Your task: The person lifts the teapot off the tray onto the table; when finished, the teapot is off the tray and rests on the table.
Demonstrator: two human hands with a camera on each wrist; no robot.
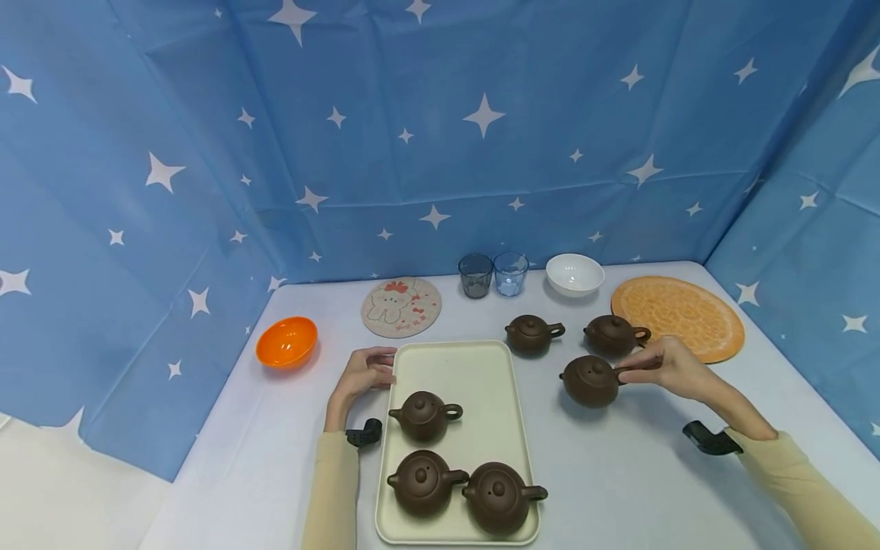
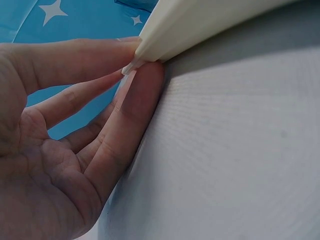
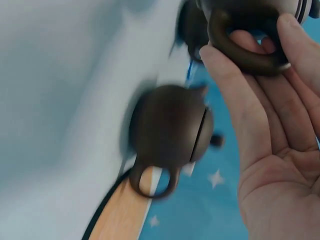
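My right hand [image 1: 665,368] grips a brown teapot [image 1: 590,381] by its handle, above the table right of the tray. In the right wrist view, the fingers and thumb close about that handle [image 3: 245,57]. My left hand [image 1: 363,376] pinches the left rim of a cream tray [image 1: 454,359] between thumb and finger, as the left wrist view shows. On the tray stand three brown teapots: one mid-left [image 1: 422,417], one front left [image 1: 421,484] and one front right [image 1: 498,500]. Two others stand behind the held one, a left teapot [image 1: 528,336] and a right teapot [image 1: 608,336].
An orange bowl [image 1: 286,343] stands at the left. Along the back are a round rabbit mat [image 1: 399,309], a grey glass [image 1: 475,276], a blue glass [image 1: 511,275] and a white bowl [image 1: 574,276]. An orange oval placemat [image 1: 694,317] lies back right. Starry cloth [image 1: 440,168] hangs behind.
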